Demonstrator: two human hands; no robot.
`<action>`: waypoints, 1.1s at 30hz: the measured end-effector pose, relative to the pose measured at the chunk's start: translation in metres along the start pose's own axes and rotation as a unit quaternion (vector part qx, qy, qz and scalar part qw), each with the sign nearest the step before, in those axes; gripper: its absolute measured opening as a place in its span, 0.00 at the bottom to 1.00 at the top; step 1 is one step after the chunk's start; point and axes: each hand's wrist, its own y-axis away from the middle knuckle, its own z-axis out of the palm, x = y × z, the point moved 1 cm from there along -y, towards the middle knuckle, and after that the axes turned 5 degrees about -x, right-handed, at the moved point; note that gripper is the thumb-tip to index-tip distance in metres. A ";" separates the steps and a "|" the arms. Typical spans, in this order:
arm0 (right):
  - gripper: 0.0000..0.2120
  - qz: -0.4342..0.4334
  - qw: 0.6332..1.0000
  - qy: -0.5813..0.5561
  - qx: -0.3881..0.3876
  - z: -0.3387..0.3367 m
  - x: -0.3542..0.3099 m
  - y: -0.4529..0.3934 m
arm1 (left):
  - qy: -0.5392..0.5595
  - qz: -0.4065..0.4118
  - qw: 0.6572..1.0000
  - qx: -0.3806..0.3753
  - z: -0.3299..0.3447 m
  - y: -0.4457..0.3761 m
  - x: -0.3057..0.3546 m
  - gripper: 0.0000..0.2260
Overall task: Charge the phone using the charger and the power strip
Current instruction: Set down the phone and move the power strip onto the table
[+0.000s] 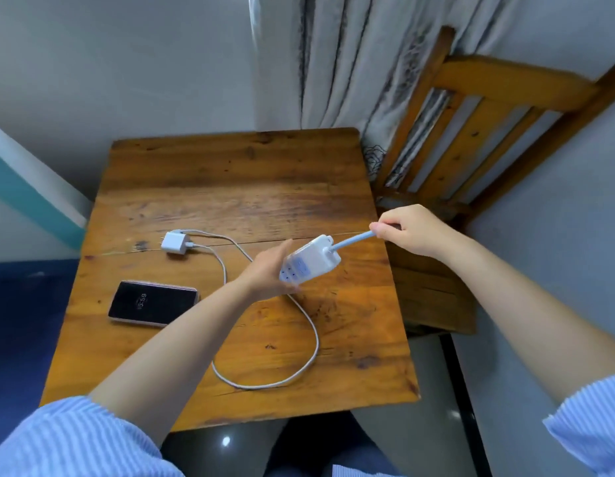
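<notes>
My left hand [270, 270] cradles the one strip [309, 258] above the table [230, 180], my right hand [411, 228] pinches its cord [352, 241], while one charger [175, 243] and one phone [153, 303] lie left of my left hand.

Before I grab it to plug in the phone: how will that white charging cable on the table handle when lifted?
The cable is probably floppy: it lies in loose curves. Likely light, being thin. It runs to the charger, so lifting it may drag that small block across the table.
</notes>
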 end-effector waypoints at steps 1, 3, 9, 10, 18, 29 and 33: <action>0.17 0.012 1.000 -0.009 -0.005 0.004 0.006 -0.001 | -0.014 -0.009 1.000 0.001 0.007 -0.005 -0.003 0.41; 0.17 0.031 0.999 -0.024 -0.022 0.012 0.018 -0.005 | -0.037 -0.031 0.999 0.012 0.019 -0.015 -0.005 0.42; 0.11 0.063 0.996 -0.045 -0.043 0.025 0.049 -0.024 | -0.129 -0.049 0.985 0.101 0.023 -0.041 -0.002 0.19; 0.11 0.061 0.997 -0.038 -0.039 0.026 0.055 -0.029 | -0.136 -0.040 0.985 0.093 0.021 -0.045 -0.001 0.18; 0.11 0.092 0.992 0.015 0.082 0.043 0.077 -0.093 | -0.185 -0.022 0.973 0.137 -0.051 -0.106 -0.013 0.20; 0.13 0.194 0.960 0.123 0.161 0.073 0.077 -0.230 | -0.256 -0.021 0.957 0.136 -0.110 -0.207 -0.072 0.23; 0.14 0.238 0.950 0.122 0.162 0.081 0.083 -0.253 | -0.267 -0.004 0.956 0.120 -0.114 -0.228 -0.082 0.28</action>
